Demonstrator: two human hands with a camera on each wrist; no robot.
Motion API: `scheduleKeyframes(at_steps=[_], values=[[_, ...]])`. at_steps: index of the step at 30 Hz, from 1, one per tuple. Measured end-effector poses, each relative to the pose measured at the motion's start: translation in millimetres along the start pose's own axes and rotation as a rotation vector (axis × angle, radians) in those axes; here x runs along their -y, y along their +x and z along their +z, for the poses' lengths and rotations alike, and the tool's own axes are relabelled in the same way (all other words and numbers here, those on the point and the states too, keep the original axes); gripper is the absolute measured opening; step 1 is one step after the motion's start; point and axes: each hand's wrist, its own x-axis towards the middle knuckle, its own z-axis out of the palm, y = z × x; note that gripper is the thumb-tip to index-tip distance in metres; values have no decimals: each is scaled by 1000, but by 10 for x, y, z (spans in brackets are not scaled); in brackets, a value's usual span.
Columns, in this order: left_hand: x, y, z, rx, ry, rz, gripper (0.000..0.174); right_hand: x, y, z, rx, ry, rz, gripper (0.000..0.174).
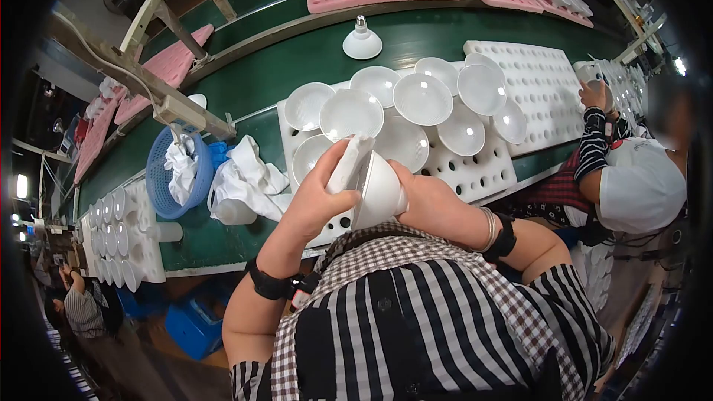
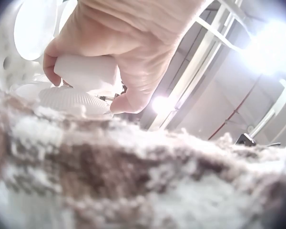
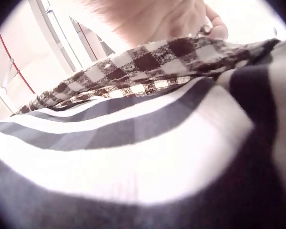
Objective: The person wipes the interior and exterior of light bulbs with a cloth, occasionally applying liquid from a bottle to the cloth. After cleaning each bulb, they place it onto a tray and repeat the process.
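In the head view my left hand (image 1: 318, 197) grips a white block-like pad (image 1: 349, 167) between thumb and fingers, held against the face of a white lamp cup (image 1: 380, 193). My right hand (image 1: 434, 208) holds that cup from the other side, its fingers around the back near the narrow end. In the left wrist view the left hand (image 2: 128, 43) pinches the white pad (image 2: 88, 72) over a ribbed white surface (image 2: 74, 101). Fabric covers much of the right wrist view, where only part of the right hand (image 3: 152, 19) shows and its fingertips are mostly hidden.
Several white cups (image 1: 350, 115) stand on a perforated white foam board (image 1: 486, 167). A lamp with a screw base (image 1: 362, 43) stands behind. Left are a blue basket (image 1: 160, 178) and white cloths (image 1: 249, 171). Another person (image 1: 639, 178) works at the right.
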Motion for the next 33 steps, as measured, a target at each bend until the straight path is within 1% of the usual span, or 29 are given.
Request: scheduleKeyframes(at_steps=[1,3,4,5,6,8,9,11,12,13,15,19,21,22,24,28,30,33], values=[[20,-7,-23,-1,-6,-9,83,-13,-17,18,20,0,-18,66],[55,-26,-56,105,-40,-137,83,-63,-65,61,46,3,-31,68],[106,-45,-72,105,-45,-144,83,-107,-101,93,90,92,-80,70],[182,-70,-88,148,-113,-111,84,-133,-126,116,133,182,-129,72],[208,-88,-87,193,-178,-77,84,-121,-128,90,137,186,-125,72],[197,-133,-85,227,-173,-63,84,-85,-89,-6,416,781,188,75],[183,-158,-76,259,-168,-42,84,-103,-45,-26,417,785,197,75],[180,-185,-57,263,-142,-32,83,-124,48,-55,690,1060,353,84],[179,-198,-57,262,-110,-16,83,-85,60,-43,700,1007,321,92],[186,-225,-64,257,-112,-17,83,-52,55,-34,706,1005,322,92],[197,-283,-82,254,-112,24,82,-2,34,-8,587,790,274,98],[140,-274,-40,214,-104,-6,78,-24,19,92,564,742,289,100],[136,-233,-6,145,-149,-33,74,-54,5,158,486,785,200,100],[129,-223,13,141,-152,-32,74,-43,8,151,491,782,200,100],[107,-207,36,72,-167,-135,72,3,24,104,574,767,300,101],[122,-258,-3,113,-190,-121,73,2,-12,99,543,753,303,101],[134,-342,-78,257,-24,-14,75,-44,-25,130,490,824,246,101],[163,-400,-101,252,-56,-54,77,-47,-15,115,533,821,296,101]])
